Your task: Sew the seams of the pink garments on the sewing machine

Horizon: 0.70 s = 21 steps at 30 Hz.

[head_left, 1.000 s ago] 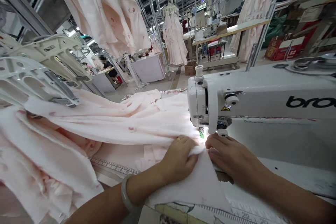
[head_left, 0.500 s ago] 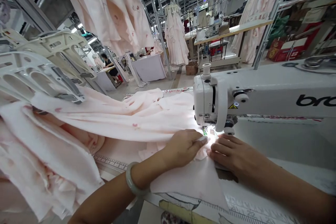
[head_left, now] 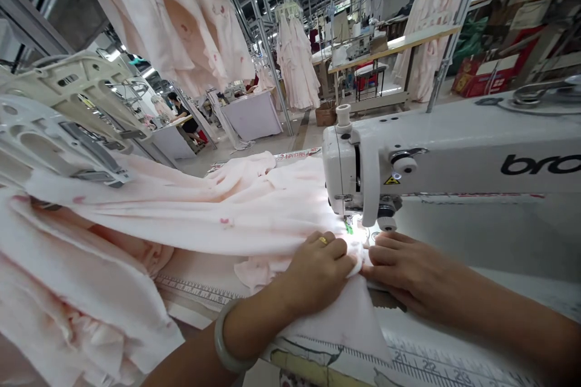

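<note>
A white sewing machine [head_left: 347, 160] has its lit needle area over pale pink fabric [head_left: 267, 217] with small reddish motifs. Just in front of the needle, my left hand [head_left: 315, 272] is closed on a folded edge of this fabric; it wears a ring and a pale bangle [head_left: 222, 338]. My right hand [head_left: 399, 269] lies close by on the right, its fingertips and thumb closed at the same fabric edge below the presser foot. The fabric hangs down in a pointed corner between the hands over the table edge.
A printed measuring tape [head_left: 426, 363] runs along the table's front edge. Pale hangers or clamps [head_left: 63, 133] hold pink cloth at left, with more cloth draped below. Pink garments [head_left: 158, 18] hang overhead. Behind are other worktables [head_left: 390, 48] and a person [head_left: 179, 112].
My left hand has turned and curled tighter over the fabric edge, its ring now showing. My right hand stays beside the needle. The whole view has shifted slightly.
</note>
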Available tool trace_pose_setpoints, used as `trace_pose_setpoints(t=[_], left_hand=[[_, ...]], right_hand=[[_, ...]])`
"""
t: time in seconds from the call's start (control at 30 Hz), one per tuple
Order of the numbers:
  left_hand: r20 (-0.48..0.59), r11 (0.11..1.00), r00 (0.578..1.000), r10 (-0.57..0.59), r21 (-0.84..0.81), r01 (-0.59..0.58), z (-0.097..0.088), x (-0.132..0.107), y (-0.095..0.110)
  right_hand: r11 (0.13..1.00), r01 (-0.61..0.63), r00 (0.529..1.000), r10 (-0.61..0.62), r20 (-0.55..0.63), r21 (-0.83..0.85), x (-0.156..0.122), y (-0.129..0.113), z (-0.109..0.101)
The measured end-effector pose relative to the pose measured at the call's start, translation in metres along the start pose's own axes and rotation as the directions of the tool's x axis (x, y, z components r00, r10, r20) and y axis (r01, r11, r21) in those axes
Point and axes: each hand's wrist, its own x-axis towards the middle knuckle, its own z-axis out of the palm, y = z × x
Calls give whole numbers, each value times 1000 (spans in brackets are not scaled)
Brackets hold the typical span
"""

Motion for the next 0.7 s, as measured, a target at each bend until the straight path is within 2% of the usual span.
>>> trace_pose_setpoints(t=[0.1,0.17,0.43,0.5,0.63,0.7], left_hand=[[-9,986,995,102,136,-99,-3,-1,3],[-21,983,991,131,136,-127,-5,-2,3],[-31,980,999,-41,-194,34,-4,-6,3],[1,978,999,-46,-204,45,-4,-6,3],[66,984,998,-12,-179,24,-5,-5,3],[83,986,997,-4,-165,17,-5,-5,2]], right_hand=[[1000,-13,1000,13,17,-5,-1,0,1],[1000,-16,1000,17,22,-2,-1,1,2],[995,-68,997,66,46,66,0,-3,-4],[996,-69,998,68,15,50,-1,-3,-4],[994,-92,987,83,-138,-62,-4,2,1],[991,-86,984,69,-162,-103,-5,4,4]])
